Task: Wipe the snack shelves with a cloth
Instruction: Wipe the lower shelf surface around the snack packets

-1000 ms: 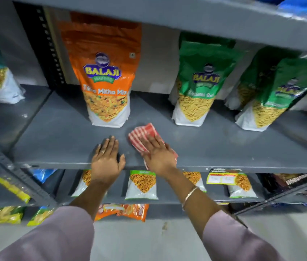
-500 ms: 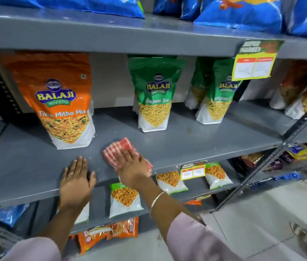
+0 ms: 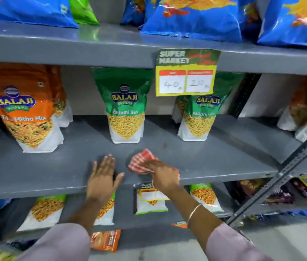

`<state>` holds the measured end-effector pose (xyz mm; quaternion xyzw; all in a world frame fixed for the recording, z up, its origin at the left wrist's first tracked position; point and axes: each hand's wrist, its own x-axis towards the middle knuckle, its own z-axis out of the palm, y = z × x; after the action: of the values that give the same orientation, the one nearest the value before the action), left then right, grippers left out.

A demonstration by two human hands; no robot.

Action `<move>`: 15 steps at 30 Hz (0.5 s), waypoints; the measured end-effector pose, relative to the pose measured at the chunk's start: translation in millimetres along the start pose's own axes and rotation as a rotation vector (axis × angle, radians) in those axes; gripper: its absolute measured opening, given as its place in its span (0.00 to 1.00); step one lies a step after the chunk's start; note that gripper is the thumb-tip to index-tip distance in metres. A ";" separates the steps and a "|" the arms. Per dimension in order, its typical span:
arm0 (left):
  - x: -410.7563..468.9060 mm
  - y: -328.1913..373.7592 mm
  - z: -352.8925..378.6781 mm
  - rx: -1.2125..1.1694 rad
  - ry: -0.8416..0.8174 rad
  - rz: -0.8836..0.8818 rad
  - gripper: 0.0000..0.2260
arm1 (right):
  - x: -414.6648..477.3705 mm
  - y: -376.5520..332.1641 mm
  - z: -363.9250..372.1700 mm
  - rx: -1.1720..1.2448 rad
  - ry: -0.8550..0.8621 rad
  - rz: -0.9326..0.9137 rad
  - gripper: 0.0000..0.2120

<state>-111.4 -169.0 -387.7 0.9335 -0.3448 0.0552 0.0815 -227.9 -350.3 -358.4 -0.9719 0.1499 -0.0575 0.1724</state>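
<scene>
A red-and-white checked cloth (image 3: 141, 161) lies bunched on the grey middle shelf (image 3: 214, 159), near its front edge. My right hand (image 3: 163, 176) presses down on the cloth's near side and grips it. My left hand (image 3: 102, 178) rests flat and spread on the same shelf, just left of the cloth, holding nothing. Both sleeves are pale pink.
An orange snack bag (image 3: 24, 110) stands at the left of the shelf, with two green bags (image 3: 125, 106) (image 3: 199, 117) behind the cloth. A price tag (image 3: 185, 72) hangs from the upper shelf, which carries blue bags (image 3: 192, 16). A slotted upright (image 3: 284, 172) slants at the right. Smaller packets (image 3: 43, 211) fill the lower shelf.
The view has lifted and swung, so the upper shelf and price tag now show. Both hands stay on the shelf front, the right still on the cloth, slightly nearer the green bags.
</scene>
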 end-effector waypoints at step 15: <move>6.0 45.6 16.7 -0.022 -0.049 -0.078 0.32 | 70.6 36.8 -23.5 0.240 -0.033 0.437 0.36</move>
<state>-135.9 -210.1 -397.9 0.9463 -0.3108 0.0252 0.0855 -174.7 -412.7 -345.1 -0.8897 0.3459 -0.0203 0.2972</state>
